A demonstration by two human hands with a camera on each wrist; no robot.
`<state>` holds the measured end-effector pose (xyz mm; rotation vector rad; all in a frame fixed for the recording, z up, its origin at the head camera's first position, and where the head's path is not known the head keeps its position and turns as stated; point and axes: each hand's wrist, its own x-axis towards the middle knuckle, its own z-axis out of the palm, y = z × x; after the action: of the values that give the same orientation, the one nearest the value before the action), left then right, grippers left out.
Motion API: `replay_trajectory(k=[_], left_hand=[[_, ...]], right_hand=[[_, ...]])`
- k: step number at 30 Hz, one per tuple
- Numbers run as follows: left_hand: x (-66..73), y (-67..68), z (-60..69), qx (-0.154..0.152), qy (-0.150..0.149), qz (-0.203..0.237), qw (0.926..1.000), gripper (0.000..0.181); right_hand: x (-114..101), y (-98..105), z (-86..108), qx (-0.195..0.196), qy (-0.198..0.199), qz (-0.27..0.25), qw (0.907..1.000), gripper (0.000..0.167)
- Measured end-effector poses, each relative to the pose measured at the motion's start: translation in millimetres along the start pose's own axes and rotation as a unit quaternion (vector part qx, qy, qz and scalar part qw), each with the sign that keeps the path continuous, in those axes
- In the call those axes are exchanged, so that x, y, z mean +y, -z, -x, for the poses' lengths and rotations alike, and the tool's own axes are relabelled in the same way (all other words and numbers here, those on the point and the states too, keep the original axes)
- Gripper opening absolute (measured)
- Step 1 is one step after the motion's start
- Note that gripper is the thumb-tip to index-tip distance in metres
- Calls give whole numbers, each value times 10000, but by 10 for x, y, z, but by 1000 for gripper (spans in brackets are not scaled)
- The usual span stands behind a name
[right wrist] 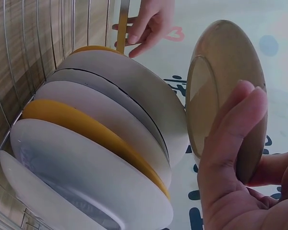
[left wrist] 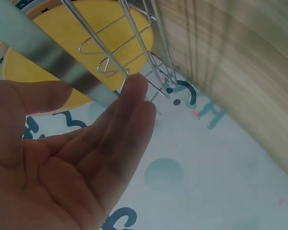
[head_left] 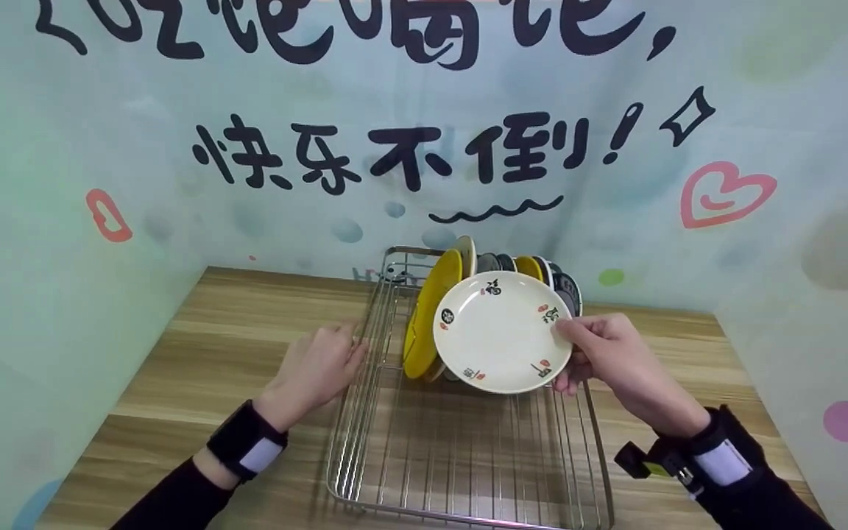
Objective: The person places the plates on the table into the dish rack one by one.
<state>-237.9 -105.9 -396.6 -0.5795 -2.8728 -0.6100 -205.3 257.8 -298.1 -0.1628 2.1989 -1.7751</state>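
Observation:
My right hand (head_left: 619, 361) pinches a white plate (head_left: 503, 333) by its right edge, thumb on the front and fingers behind. Small dark and red motifs are spaced round the plate's face; its underside (right wrist: 230, 91) appears in the right wrist view. The plate is held in front of a row of upright dishes, including a yellow plate (head_left: 433, 316), in a metal wire rack (head_left: 468, 456). My left hand (head_left: 321, 368) is at the rack's left rim, fingers (left wrist: 129, 129) fairly straight beside the metal rim; whether they touch it I cannot tell.
Several white, grey and yellow dishes (right wrist: 91, 167) stand close together at the rack's back. The rack sits on a wood-grain table (head_left: 247, 338). A pale printed backdrop (head_left: 321, 221) rises behind and at both sides.

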Motion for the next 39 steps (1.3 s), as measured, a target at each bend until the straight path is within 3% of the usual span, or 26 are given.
replay_trajectory(k=[4,12,17,21,26,31,35,39], left_hand=[[8,-17,-28,-17,16,225,9997,26],[23,-53,-63,280,75,392,9988,6],[18,-76,-70,344,291,591,9972,21],[27,-76,-73,317,523,850,9945,9],[41,-69,-65,210,864,1124,9897,19],[48,-69,-60,147,1130,1328,9846,18],[62,-83,-61,248,1153,1168,9861,12],[85,-92,-72,403,1118,917,9887,31]], right_hand=[[-18,-7,-7,33,-27,31,10000,38],[-72,-46,-27,131,79,-5,9999,36],[-148,-89,-48,65,198,-42,9998,36],[-236,-110,-69,13,213,-12,9998,37],[-369,-117,-100,9,245,222,9995,37],[-482,-136,-120,-4,336,552,9979,36],[-556,-176,-130,76,432,947,9945,36],[-660,-236,-168,123,516,1394,9888,38]])
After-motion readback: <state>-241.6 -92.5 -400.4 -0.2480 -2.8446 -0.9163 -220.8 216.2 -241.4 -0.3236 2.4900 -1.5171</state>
